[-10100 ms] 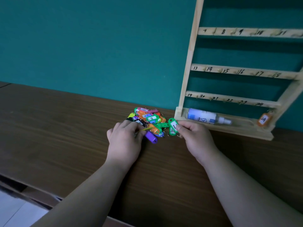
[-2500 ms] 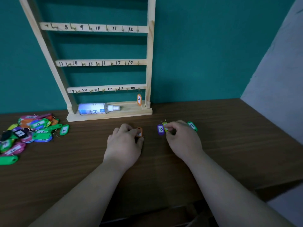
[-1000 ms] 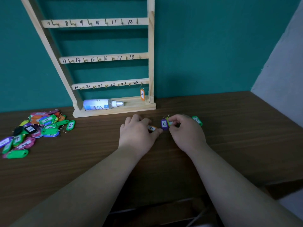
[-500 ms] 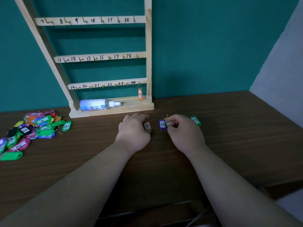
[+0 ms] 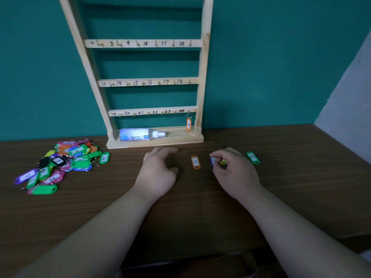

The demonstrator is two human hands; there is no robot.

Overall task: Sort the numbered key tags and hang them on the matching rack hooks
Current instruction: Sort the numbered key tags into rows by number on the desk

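Observation:
A wooden rack (image 5: 201, 81) with numbered hooks leans on the teal wall; one orange tag (image 5: 188, 124) hangs from its bottom-right hook. A pile of coloured key tags (image 5: 60, 165) lies at the left of the table. An orange tag (image 5: 195, 162) lies flat between my hands. My left hand (image 5: 158, 171) hovers just left of it with fingers loosely curved, holding nothing. My right hand (image 5: 234, 173) pinches a purple tag (image 5: 212, 161), with a yellow tag (image 5: 223, 162) peeking beside its fingers. A green tag (image 5: 253, 157) lies to the right of that hand.
A white spray bottle (image 5: 140, 134) lies on the rack's base board. The brown wooden table (image 5: 301, 177) runs to a grey wall at the right; its front edge is near the bottom of the view.
My left hand has let go of the orange tag and drawn back to the left, leaving it flat on the table. My right hand stays on the purple tag.

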